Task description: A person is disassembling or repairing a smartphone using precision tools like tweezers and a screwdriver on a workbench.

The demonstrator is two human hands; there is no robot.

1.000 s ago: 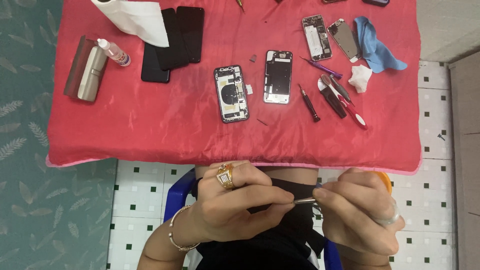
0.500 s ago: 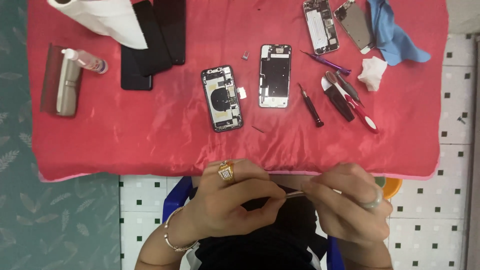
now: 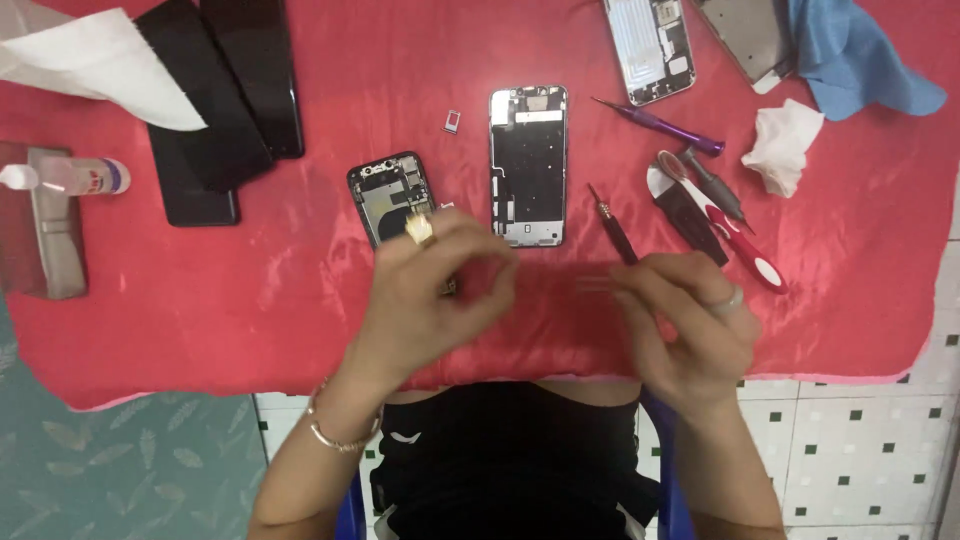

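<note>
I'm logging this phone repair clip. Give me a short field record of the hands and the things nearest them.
left hand: over the opened black phone body, fingers curled, blurred
right hand: pinching thin metal tweezers, blurred
between hands: bare silver phone frame
near right hand: dark slim screwdriver
surface: red cloth-covered table

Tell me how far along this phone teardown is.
Done: the opened phone body and the separate metal frame lie apart on the red cloth. In hand: the right hand holds blurred tweezers; the left hand hovers over the body. Left: it remains unassembled.
</note>
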